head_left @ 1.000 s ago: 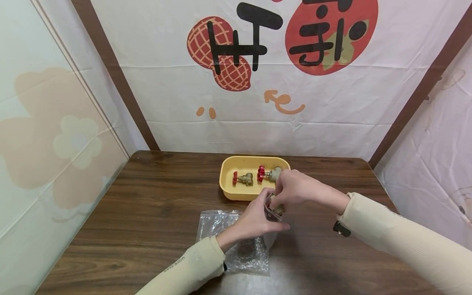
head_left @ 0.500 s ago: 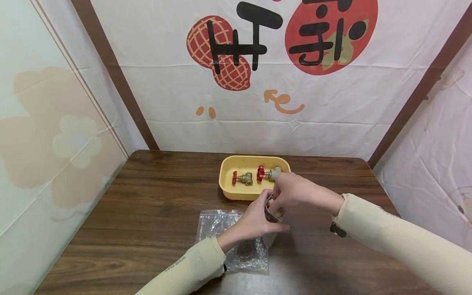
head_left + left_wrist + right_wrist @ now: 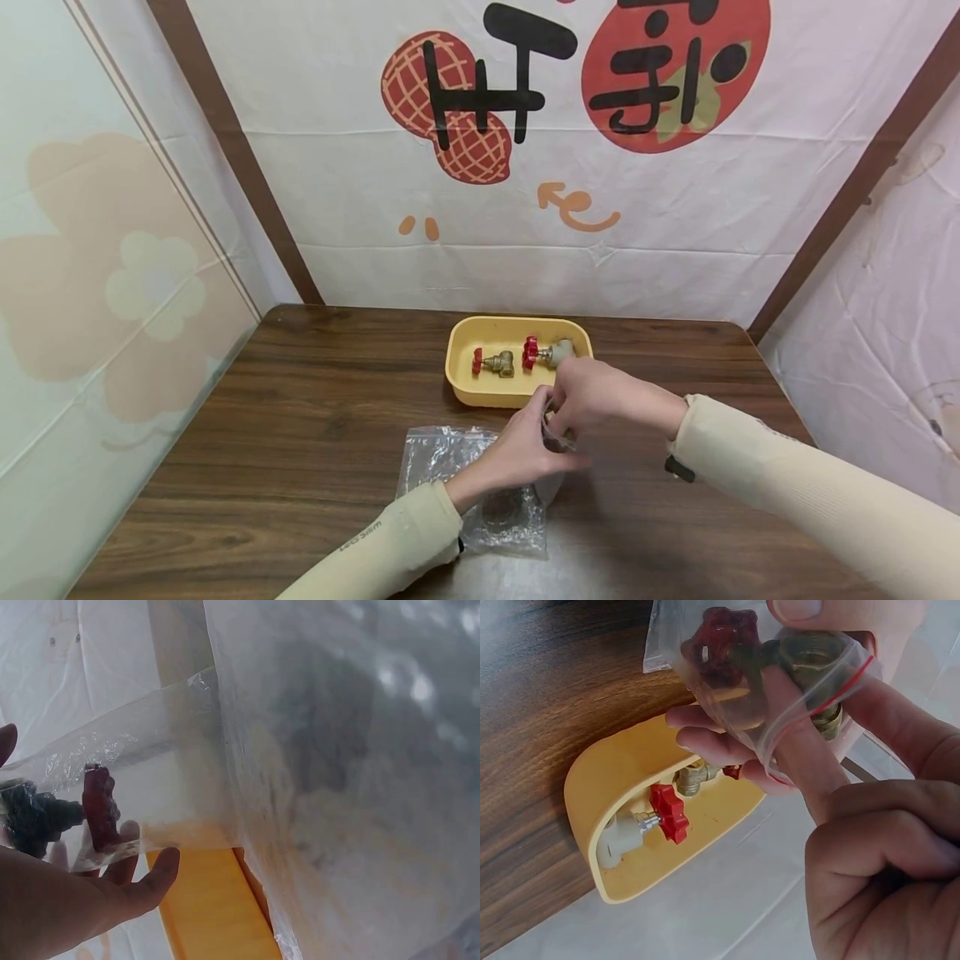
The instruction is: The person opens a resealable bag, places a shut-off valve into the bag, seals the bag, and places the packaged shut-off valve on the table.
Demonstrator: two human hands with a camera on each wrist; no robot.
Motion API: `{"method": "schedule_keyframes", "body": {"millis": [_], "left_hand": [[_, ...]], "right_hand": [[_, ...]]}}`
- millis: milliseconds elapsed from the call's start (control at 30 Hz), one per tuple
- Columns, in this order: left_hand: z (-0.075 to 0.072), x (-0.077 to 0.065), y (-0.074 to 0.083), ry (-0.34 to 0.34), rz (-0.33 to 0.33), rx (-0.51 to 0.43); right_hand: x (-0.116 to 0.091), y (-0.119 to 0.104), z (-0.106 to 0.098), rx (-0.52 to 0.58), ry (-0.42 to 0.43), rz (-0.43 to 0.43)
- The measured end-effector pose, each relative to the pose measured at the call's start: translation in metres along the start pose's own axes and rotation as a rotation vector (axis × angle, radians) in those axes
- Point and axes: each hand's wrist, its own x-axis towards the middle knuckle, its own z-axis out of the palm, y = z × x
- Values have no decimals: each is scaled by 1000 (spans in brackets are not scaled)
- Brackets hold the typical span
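My left hand (image 3: 513, 450) holds a clear zip bag (image 3: 697, 682), its fingers behind the bag and its thumb near the top in the right wrist view. Inside the bag is a brass gate valve (image 3: 810, 656) with a red handwheel (image 3: 720, 634). My right hand (image 3: 596, 392) reaches into the bag's mouth, edged by a red zip line, and its index finger and thumb pinch at the valve. In the left wrist view the handwheel (image 3: 99, 806) shows through the plastic, above the left fingers.
Beyond the hands, a yellow tub (image 3: 472, 398) holds a brass valve (image 3: 498, 364) and a pale-bodied valve (image 3: 561, 352), both with red handwheels. Another clear zip bag (image 3: 435, 446) lies flat on the wooden table (image 3: 300, 467), partly under the left forearm. Printed cloth walls stand behind.
My right hand and sleeve have shifted slightly left and down, deeper at the bag's mouth. The left hand stays nearly in place; the tub and its valves have not moved.
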Motion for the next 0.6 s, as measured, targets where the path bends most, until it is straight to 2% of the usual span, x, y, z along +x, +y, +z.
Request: {"method": "schedule_keyframes", "body": {"millis": [467,600], "left_hand": [[-1,0,-1,6,-20,-7],[-1,0,-3,10,-11,-11]], "right_hand": [[8,1,8,-32,-25,11],[10,3,10,-27,-28,-9]]}}
